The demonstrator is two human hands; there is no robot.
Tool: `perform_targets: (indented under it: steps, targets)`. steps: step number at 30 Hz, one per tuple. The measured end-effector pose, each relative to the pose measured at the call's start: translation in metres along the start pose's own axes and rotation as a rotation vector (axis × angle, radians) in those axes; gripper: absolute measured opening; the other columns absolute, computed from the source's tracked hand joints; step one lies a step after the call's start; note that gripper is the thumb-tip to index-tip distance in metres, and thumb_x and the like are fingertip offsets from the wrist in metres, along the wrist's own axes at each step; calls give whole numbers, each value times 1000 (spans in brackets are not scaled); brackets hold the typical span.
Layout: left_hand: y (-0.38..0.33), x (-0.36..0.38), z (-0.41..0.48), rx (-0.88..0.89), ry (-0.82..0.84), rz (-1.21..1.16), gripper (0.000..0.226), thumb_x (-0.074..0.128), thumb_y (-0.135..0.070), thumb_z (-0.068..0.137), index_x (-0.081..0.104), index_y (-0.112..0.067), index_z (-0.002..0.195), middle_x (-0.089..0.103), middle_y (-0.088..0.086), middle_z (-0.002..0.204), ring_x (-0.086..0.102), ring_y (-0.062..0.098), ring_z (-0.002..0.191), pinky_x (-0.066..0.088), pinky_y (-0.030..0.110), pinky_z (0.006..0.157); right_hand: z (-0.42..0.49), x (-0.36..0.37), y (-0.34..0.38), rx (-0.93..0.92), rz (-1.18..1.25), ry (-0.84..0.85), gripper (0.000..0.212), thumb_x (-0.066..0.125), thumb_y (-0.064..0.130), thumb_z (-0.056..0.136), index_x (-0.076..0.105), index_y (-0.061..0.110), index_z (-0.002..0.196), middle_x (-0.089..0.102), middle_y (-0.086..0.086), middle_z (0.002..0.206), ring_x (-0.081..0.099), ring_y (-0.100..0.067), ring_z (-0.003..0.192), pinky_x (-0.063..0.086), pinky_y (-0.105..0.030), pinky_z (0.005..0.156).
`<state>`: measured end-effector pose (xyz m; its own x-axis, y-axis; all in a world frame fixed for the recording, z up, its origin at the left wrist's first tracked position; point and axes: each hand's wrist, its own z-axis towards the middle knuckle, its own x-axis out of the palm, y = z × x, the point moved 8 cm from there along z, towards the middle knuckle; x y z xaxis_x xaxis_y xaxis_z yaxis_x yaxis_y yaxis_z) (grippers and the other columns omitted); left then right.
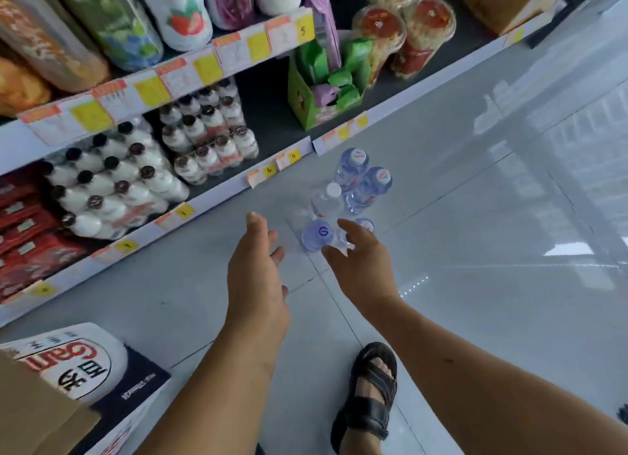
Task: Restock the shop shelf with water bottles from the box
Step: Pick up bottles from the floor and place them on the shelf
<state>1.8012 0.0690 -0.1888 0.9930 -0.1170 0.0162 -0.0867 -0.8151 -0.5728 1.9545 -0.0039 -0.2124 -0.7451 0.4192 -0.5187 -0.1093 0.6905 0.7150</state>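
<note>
Both hands were loose, gripping nothing: left hand (256,271) mid-frame, right hand (362,264) right over the water bottles (353,186) clustered on the floor (475,250), center frame, by the shelf (217,189).

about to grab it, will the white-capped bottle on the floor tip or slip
The white-capped bottle stands upright, tall and narrow, on the glossy floor, so a sideways nudge would probably tip it against the blue-capped bottles beside it. Its clear plastic may be slippery and, if full, heavy for its size.
</note>
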Motion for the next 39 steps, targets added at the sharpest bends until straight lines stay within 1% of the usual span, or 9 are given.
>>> perform_targets:
  steps: [3,7,13,18,25,29,34,37,39]
  targets:
    - [15,-7,43,8,17,6,61,34,-67,96,46,-32,145,50,-8,147,53,12,117,25,61,110,39,42,-28,-26,-91,-14,45,70,19,84,60,21,128,60,6,105,57,-13,100,35,-18,79]
    - [31,-14,86,4,47,8,61,33,-66,96,46,-31,145,49,-6,149,51,14,129,23,60,113,77,81,-70,-3,-127,-72,59,71,22,83,52,23,139,63,-3,128,59,-21,115,35,-17,88]
    - [40,-22,107,-3,51,37,61,31,-66,96,50,-31,142,51,-6,147,52,14,128,25,62,114,92,83,-86,-36,-123,-119,34,70,21,86,64,27,119,69,1,104,63,-21,97,41,-22,78]
    - [17,-26,83,6,38,35,58,31,-66,97,53,-31,138,54,-7,143,53,14,124,25,61,112,67,55,-48,-96,-175,-117,36,72,24,86,64,24,121,65,4,97,60,-17,92,40,-21,77]
    - [-69,-19,-29,68,67,-9,44,33,-66,96,64,-37,110,62,-13,126,57,9,112,29,58,106,-16,-39,116,-300,-90,-143,32,75,28,84,65,23,114,62,8,93,58,-13,85,37,-6,66]
    - [-152,-17,-122,105,104,-65,53,35,-66,96,66,-32,123,61,-10,133,54,12,119,27,55,99,-82,-117,256,-454,0,-175,25,73,32,86,60,24,106,64,13,86,58,-8,80,47,-19,69]
    - [-273,-18,-252,186,199,-146,55,34,-65,97,66,-28,124,59,-9,138,51,13,129,25,57,104,-183,-223,440,-673,108,-253,20,71,34,87,62,19,97,64,11,81,60,-12,78,52,-40,73]
    - [-349,-11,-322,274,293,-210,56,33,-65,98,66,-25,119,61,-5,136,51,18,128,31,55,106,-238,-270,539,-790,128,-259,11,69,31,90,62,23,92,63,14,77,57,2,72,48,-20,69]
    - [-399,-9,-370,365,352,-254,60,34,-63,98,65,-18,123,62,-2,133,55,21,121,40,52,98,-274,-294,595,-846,158,-226,9,66,27,94,62,19,94,63,10,79,57,5,68,43,-10,63]
